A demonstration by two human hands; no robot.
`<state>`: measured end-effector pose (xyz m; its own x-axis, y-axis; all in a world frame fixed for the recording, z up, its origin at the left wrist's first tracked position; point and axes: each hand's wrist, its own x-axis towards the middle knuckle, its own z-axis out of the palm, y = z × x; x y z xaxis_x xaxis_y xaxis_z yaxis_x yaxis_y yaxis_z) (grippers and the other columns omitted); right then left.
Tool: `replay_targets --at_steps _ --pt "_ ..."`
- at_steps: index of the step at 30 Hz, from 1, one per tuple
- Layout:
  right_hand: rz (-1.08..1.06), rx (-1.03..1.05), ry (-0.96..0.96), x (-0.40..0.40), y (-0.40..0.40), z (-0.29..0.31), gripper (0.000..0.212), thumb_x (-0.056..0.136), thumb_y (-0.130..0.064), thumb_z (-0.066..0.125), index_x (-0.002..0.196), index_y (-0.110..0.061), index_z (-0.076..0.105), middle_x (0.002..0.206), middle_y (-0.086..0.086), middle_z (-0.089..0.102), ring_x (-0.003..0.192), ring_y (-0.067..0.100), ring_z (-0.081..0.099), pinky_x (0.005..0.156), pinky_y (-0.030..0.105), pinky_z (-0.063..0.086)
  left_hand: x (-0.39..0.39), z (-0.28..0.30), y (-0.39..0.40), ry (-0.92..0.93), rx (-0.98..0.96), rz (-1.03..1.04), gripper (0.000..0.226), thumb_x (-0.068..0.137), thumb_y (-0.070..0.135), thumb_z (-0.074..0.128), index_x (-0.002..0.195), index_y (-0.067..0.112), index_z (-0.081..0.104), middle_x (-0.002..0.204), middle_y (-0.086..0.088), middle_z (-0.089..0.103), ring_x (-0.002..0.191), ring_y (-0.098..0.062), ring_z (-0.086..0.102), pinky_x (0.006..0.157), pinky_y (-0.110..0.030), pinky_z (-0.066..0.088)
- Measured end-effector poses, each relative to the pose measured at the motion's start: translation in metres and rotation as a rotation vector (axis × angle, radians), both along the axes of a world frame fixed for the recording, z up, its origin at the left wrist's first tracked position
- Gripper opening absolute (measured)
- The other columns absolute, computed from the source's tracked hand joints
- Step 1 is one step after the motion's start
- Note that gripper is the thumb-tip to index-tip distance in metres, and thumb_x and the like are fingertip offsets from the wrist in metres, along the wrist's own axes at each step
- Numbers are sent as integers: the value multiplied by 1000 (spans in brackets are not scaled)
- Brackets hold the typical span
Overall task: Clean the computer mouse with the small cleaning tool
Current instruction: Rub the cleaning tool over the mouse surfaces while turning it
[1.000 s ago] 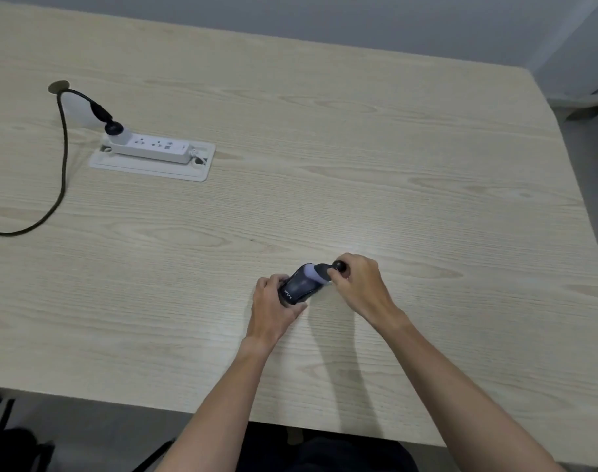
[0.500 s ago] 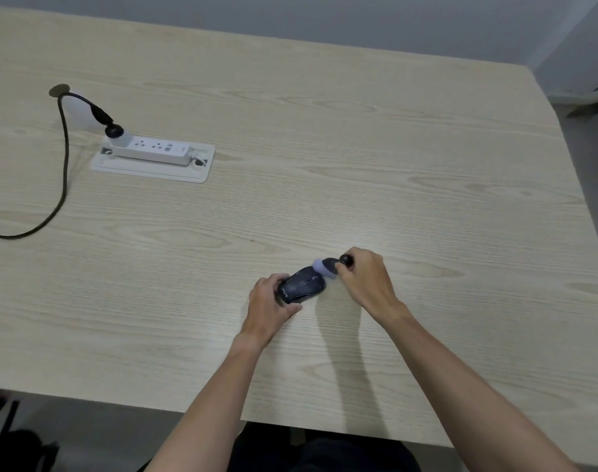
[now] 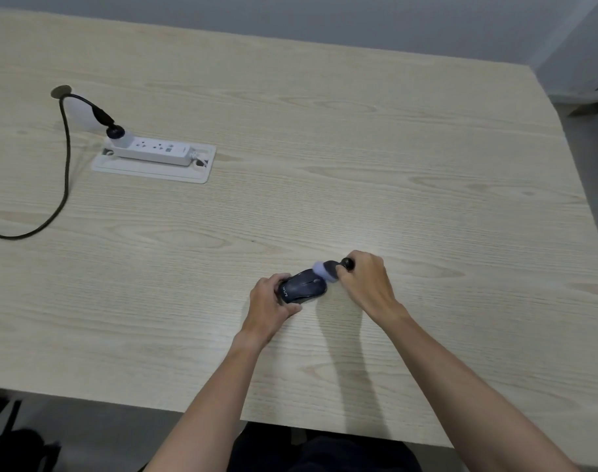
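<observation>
A dark computer mouse (image 3: pixel 302 287) lies on the wooden table (image 3: pixel 358 172), a little right of centre near the front. My left hand (image 3: pixel 268 306) grips its near-left end, thumb and fingers around the sides. My right hand (image 3: pixel 367 284) holds a small cleaning brush (image 3: pixel 326 269) with a dark handle and pale lilac bristles. The bristles rest against the far-right end of the mouse. Most of the brush handle is hidden in my fist.
A white power strip (image 3: pixel 154 151) sits on a white plate at the back left, with a black cable (image 3: pixel 64 172) looping off the left edge. The table's front edge runs just below my forearms. A dark bag (image 3: pixel 18 447) lies on the floor.
The brush has slid from over the mouse's middle to its far-right end. My right hand moved right and slightly away. The mouse now lies flatter on the table.
</observation>
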<state>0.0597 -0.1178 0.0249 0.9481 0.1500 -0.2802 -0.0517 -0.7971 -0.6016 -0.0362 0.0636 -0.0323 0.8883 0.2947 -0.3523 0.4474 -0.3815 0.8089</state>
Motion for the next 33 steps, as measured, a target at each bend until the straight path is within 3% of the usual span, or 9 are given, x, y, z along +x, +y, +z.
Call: replay_targets --at_steps 5,8,10,15,18,21,25,30,33 --pt "-99 148 77 -9 -10 3 33 84 -17 69 66 6 54 55 1 45 52 12 37 52 27 33 2 3 0 14 -19 8 62 64 10 91 119 26 66 102 10 57 99 -15 58 86 -22 48" --pt "-53 46 69 -20 -17 -4 27 86 -21 68 70 1 63 59 4 60 56 19 53 53 30 40 2 4 -1 30 -24 8 61 65 9 91 119 24 66 103 8 58 99 -10 58 79 -11 43" --pt "-84 -38 -3 -21 -23 -7 29 88 -22 66 68 -1 61 63 11 63 57 23 53 50 31 37 3 6 -1 45 -39 12 60 66 7 91 119 20 66 101 12 59 95 -4 59 75 -6 42" --pt "-9 94 0 -25 -15 -6 29 87 -26 69 68 -4 64 62 6 63 62 22 58 55 31 42 3 5 -1 60 -36 22 65 64 15 92 124 16 65 108 4 65 98 -8 63 77 -11 45" --pt "-33 2 -47 -24 -15 -6 23 91 -26 66 76 -9 66 70 1 65 66 19 60 52 27 39 4 5 -2 57 -36 23 62 64 18 92 120 18 66 106 4 67 99 -10 64 78 -12 45" --pt "-16 36 -109 -23 -15 -2 19 91 -26 66 78 -12 65 74 -3 64 70 15 59 57 25 40 6 9 -4 55 -58 31 54 65 20 92 112 19 67 95 7 71 88 -9 68 74 -16 49" --pt "183 45 -91 -32 -3 0 23 90 -29 66 74 -12 60 70 -4 59 67 16 55 58 30 43 6 13 -7 33 -61 48 50 65 20 92 108 20 66 88 8 71 75 -4 67 66 -11 50" --pt "17 49 -172 -24 -8 2 17 93 -27 65 82 -14 62 77 -5 63 71 13 57 59 21 40 4 16 -6 41 -54 32 41 71 29 88 106 21 69 83 8 72 66 -1 64 63 -11 49" --pt "195 87 -150 -27 -6 5 18 93 -25 66 78 -16 60 73 -7 59 68 11 54 60 22 40 5 19 -5 37 -51 17 31 74 35 86 98 24 70 79 8 72 61 5 62 60 -9 46"
